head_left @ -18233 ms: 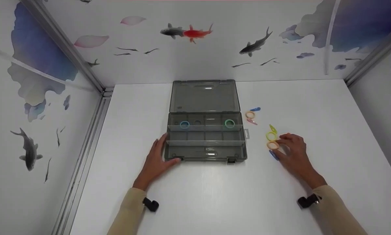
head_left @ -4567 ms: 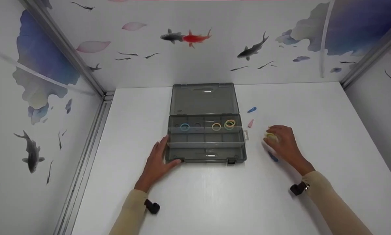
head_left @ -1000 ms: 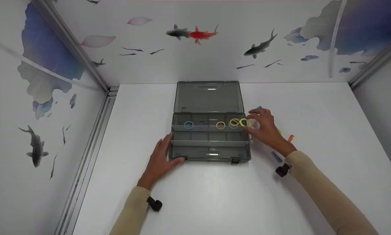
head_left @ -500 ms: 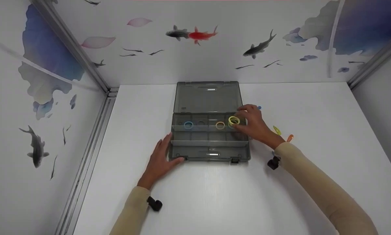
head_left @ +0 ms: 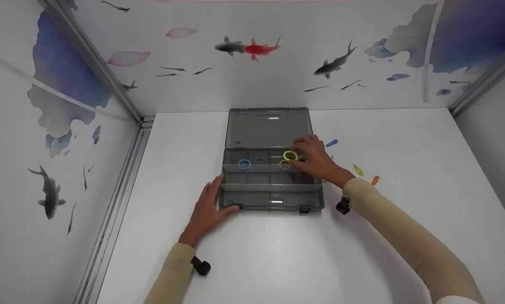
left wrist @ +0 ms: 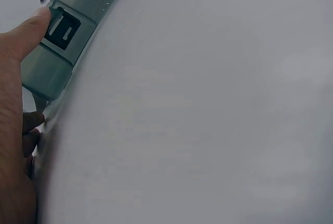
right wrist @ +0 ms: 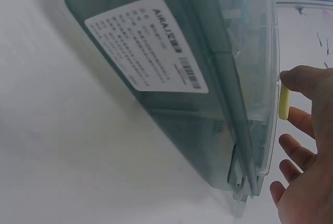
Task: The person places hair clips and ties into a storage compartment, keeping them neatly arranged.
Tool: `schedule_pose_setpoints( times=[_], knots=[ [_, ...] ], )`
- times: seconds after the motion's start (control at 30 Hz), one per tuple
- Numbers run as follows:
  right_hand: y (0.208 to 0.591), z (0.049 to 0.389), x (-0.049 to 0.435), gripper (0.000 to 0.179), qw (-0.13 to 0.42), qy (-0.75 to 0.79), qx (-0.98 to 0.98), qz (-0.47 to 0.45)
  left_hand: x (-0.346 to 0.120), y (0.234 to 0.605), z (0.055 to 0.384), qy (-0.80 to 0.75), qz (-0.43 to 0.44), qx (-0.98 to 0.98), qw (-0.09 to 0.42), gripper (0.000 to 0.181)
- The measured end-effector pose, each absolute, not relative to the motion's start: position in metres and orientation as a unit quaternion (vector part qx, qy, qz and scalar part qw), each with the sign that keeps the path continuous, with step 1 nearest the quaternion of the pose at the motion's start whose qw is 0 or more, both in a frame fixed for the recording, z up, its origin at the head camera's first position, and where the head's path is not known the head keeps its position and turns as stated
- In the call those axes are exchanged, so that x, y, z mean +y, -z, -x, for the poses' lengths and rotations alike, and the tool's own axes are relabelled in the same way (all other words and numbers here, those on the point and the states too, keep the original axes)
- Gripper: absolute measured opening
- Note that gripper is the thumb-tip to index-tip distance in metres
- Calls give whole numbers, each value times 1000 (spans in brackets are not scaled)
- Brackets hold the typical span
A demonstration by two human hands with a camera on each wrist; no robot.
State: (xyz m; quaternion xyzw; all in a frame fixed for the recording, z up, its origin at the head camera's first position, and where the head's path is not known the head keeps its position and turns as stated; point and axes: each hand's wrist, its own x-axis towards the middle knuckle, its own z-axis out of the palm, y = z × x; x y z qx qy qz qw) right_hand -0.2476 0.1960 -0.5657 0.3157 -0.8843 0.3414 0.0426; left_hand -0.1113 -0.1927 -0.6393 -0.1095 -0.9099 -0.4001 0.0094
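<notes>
A smoky grey compartment box [head_left: 252, 198] stands open on the white table, its lid [head_left: 269, 128] tipped back. My left hand [head_left: 203, 215] rests at its front left corner, fingers along the side, thumb near the latch [left wrist: 62, 28]. Over the back row my right hand [head_left: 313, 156] pinches a yellow hair tie [head_left: 284, 154] between thumb and index finger, above the third compartment. The right wrist view shows this tie edge-on. Below it lies an orange hair tie [head_left: 280, 166]; a blue one [head_left: 239, 163] is further left. My fingers partly hide ties in the right-end compartment.
Small hair clips lie right of the box: blue [head_left: 332, 142], yellow [head_left: 358, 170] and orange [head_left: 375, 180]. A pink one is mostly hidden behind my right hand. White printed walls border the table at the back and sides.
My right hand has carried the yellow hair tie leftward from the box's right edge, past the right-end compartment, to above the third. My left hand has stayed at the corner.
</notes>
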Motion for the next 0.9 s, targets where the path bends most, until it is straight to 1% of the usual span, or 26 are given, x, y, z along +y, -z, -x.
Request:
schedule_pose_setpoints(
  times=[0.23, 0.63, 0.9],
  knots=[
    [566, 253, 180, 37, 45, -322, -888, -324, -193, 643, 110, 410, 101, -907, -1, 111],
    [565, 259, 154, 36, 10, -326, -888, -324, -195, 644, 109, 414, 98, -905, 1, 110],
    [561, 259, 144, 38, 3, -320, -893, -318, -194, 642, 111, 413, 101, -905, -4, 110]
  ],
)
